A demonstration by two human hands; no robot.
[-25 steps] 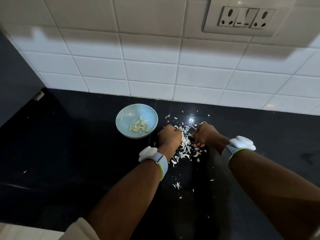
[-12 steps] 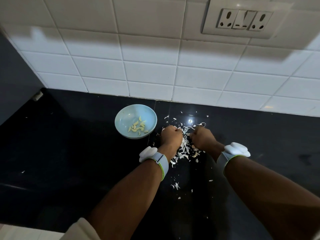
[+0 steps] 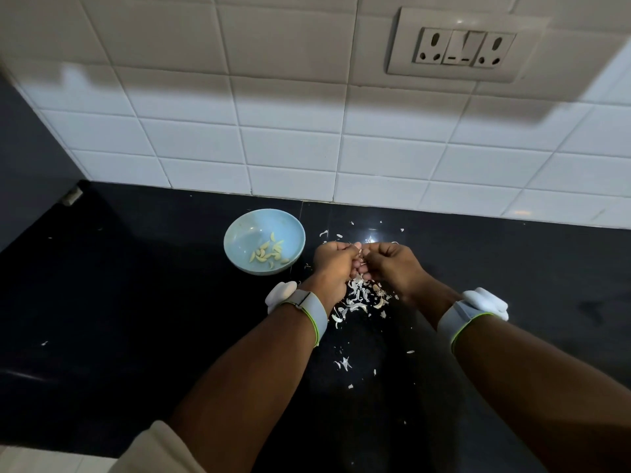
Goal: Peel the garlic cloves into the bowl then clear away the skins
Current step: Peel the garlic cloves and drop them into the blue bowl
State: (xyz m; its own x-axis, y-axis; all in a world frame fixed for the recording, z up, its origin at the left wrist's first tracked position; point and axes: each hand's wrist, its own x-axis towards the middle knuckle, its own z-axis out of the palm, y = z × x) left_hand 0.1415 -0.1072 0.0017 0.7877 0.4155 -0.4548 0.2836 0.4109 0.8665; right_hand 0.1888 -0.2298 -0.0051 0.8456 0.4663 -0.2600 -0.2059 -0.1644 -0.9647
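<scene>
Both hands have come together since the earlier frames, knuckles now nearly touching above the skins.

Left hand (image 3: 333,264) and right hand (image 3: 392,264) are curled into loose fists, fingers turned in toward each other over the pile of skins (image 3: 363,297) on the black counter (image 3: 136,319). Something small sits between the fingertips, but whether each hand pinches a clove, skins or nothing cannot be told. Pale skins lie heaped just under and behind the hands, with stray flakes scattered nearer the person and toward the tiled wall (image 3: 290,148). A light blue bowl (image 3: 246,233) stands just left of the left hand, apart from it, with peeled cloves (image 3: 269,254) lying in its bottom. Each wrist wears a white band (image 3: 309,308). A socket (image 3: 464,47) is set in the wall above.
</scene>
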